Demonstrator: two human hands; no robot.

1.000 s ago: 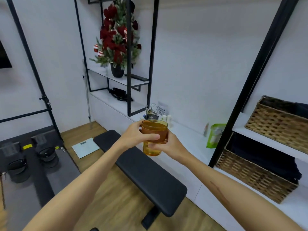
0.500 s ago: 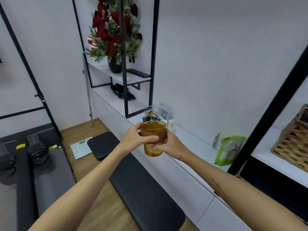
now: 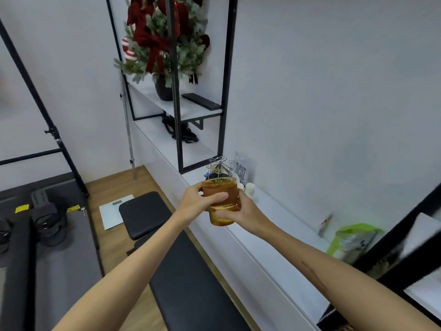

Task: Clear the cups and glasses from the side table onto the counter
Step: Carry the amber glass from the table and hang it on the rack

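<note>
Fingers (image 3: 216,196) of my left hand (image 3: 199,201) wrap the upper part of the amber glass (image 3: 220,203), thumb across the front. My right hand (image 3: 241,211) closes on it from the other side, lower, with the thumb near the base. The glass stands upright in the air, above the edge of the white counter (image 3: 269,237) (it does not touch it). Just behind it on the counter are a small wire rack (image 3: 219,167) and a card with a QR code (image 3: 240,169). Farther right lies a green pouch (image 3: 350,242). Below my arms is a black bench (image 3: 181,271).
</note>
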